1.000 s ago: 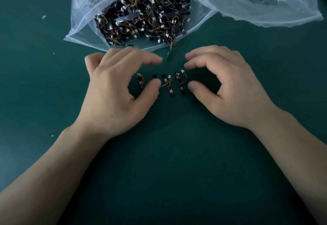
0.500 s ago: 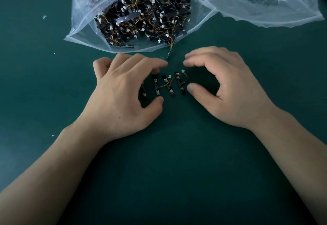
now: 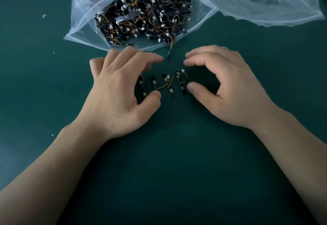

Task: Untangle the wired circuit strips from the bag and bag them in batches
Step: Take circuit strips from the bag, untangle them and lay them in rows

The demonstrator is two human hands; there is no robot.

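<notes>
Strips [image 3: 166, 85] on table [image 3: 177, 162], full bag [image 3: 83, 12] beyond.

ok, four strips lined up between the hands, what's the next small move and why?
Probably slide both hands inward to bunch the row. The four strips lie side by side on the table; left hand and right hand arch around them from either side.

Clear, crinkled, glossy plastic bag [image 3: 85, 12] holding matt black circuit strips [image 3: 141, 19]; smooth, matt dark green table [image 3: 177, 171].
</notes>
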